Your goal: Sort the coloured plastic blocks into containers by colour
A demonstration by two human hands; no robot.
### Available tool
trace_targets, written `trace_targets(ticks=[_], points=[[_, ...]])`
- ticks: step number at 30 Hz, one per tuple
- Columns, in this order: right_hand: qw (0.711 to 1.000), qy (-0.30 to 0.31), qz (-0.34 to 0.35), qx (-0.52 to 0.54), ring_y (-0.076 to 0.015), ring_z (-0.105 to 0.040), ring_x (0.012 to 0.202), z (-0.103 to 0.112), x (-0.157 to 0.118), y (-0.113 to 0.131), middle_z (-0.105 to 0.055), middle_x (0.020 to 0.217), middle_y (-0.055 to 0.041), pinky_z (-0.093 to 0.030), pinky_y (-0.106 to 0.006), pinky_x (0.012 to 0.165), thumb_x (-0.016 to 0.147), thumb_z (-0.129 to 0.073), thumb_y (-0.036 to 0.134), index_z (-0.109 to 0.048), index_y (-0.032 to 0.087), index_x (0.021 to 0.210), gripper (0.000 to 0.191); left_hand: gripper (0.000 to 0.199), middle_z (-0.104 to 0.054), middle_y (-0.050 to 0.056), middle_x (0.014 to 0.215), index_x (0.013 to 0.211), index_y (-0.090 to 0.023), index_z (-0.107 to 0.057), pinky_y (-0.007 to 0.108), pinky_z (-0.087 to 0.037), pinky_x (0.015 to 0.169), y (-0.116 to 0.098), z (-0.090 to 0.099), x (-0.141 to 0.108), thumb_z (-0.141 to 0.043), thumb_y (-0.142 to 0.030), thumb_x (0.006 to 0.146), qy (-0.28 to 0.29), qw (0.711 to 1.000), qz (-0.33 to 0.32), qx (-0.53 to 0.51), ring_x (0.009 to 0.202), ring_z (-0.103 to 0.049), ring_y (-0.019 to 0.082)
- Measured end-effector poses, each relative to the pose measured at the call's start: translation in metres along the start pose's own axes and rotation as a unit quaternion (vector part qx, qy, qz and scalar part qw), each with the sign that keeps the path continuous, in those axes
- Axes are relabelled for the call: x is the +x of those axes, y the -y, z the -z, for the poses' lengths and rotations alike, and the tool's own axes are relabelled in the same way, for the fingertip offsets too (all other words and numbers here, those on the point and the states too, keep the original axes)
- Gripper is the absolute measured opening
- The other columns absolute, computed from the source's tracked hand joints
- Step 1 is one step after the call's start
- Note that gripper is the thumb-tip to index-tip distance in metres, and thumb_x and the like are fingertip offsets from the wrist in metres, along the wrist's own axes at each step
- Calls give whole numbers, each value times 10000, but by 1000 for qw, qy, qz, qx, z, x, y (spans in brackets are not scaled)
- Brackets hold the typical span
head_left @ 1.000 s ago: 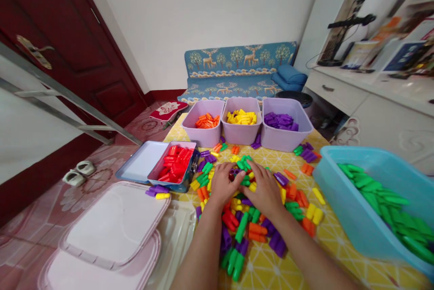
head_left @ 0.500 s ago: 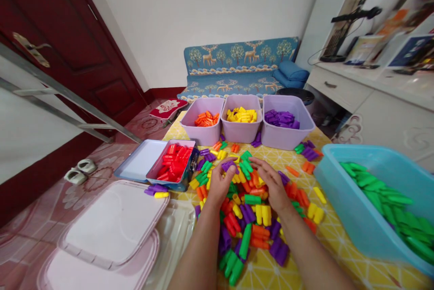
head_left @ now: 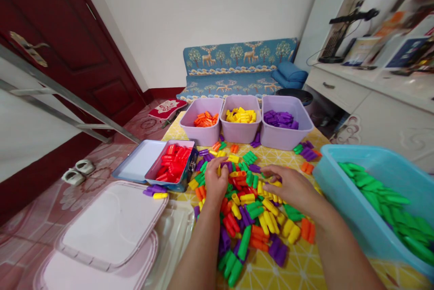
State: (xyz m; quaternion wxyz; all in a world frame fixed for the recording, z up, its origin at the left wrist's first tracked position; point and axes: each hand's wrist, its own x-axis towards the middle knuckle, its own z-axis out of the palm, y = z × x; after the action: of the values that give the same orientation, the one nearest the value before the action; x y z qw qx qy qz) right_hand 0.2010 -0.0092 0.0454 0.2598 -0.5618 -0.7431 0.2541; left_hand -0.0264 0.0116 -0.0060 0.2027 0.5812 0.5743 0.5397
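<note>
2 hands flank the pile, left hand curled at its left side (can't tell if it's gripping anything), right hand loosely open and nearer the yellow bits.

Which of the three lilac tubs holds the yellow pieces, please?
The middle tub holds the yellow pieces; the left tub contains orange pieces, and the right tub purple pieces.

Two bare hands, two uncovered forearms
</note>
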Motion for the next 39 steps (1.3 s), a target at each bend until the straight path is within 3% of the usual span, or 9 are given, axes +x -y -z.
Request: trace_targets(ticks=[4,7,11,13,17,23,28,32,39], points=[[988,28,7,-150,-281,-690,897,-4,-8,-3,-744,1000,-36,-495,-340,730,614,-702,230,-709,320,1077,471,226,-737,49,965,958,-207,-722,343,-512,829,-4,0,-1,-539,-293,858,63,995,18,68,900,-666,205],[987,18,15,-159,-284,-677,930,-23,-1,3,-736,1011,-60,-488,-373,799,648,-668,204,-706,287,1070,432,243,-737,36,1010,1017,-253,-719,353,-508,851,-12,2,-3,-598,-348,830,139,984,-30,112,944,-664,224],[998,-12,-18,54,-233,-686,801,-47,13,12,-739,923,-69,-523,-364,740,757,-578,254,-652,219,1132,385,344,-719,50,1091,1120,-265,-688,360,-498,913,-21,4,-6,-618,-426,824,212,972,-78,62,1027,-648,239],[972,-24,-35,229,-209,-686,788,-54,17,14,-730,952,-68,-544,-337,705,779,-559,301,-623,202,1142,382,408,-705,63,1130,1169,-240,-660,363,-498,933,-22,2,-8,-653,-418,801,223,972,-71,6,1044,-645,242],[916,-10,-64,397,-190,-678,737,-59,17,16,-715,911,-58,-546,-294,618,772,-618,419,-617,184,1072,381,375,-701,68,1140,1162,-192,-652,342,-495,957,-22,-2,-10,-643,-345,820,209,972,-37,-101,1050,-650,218],[955,-75,-30,287,-198,-652,770,-60,16,14,-702,849,-50,-526,-307,681,773,-658,425,-689,169,923,298,242,-738,62,1010,1011,-184,-712,330,-515,882,-18,-5,-8,-569,-313,864,170,979,-22,-110,945,-675,207],[949,-103,-44,294,-210,-662,744,-60,15,16,-720,828,-56,-526,-318,684,767,-655,433,-704,167,907,304,273,-693,7,684,832,-179,-700,251,-480,639,-14,-4,-7,-504,-358,893,152,987,-1,-48,642,-629,152],[946,-125,-66,291,-193,-645,712,-55,13,15,-704,792,-51,-517,-300,653,733,-674,421,-701,157,912,320,376,-601,-17,554,655,-186,-619,242,-425,614,-12,1,-2,-437,-370,927,71,997,18,13,555,-565,132],[977,18,-43,207,-147,-579,566,-19,35,17,-634,610,2,-452,-249,515,674,-689,310,-690,157,737,165,387,-628,-3,618,664,-182,-610,233,-396,586,-4,-4,-3,-445,-418,923,52,998,33,27,602,-583,138]])
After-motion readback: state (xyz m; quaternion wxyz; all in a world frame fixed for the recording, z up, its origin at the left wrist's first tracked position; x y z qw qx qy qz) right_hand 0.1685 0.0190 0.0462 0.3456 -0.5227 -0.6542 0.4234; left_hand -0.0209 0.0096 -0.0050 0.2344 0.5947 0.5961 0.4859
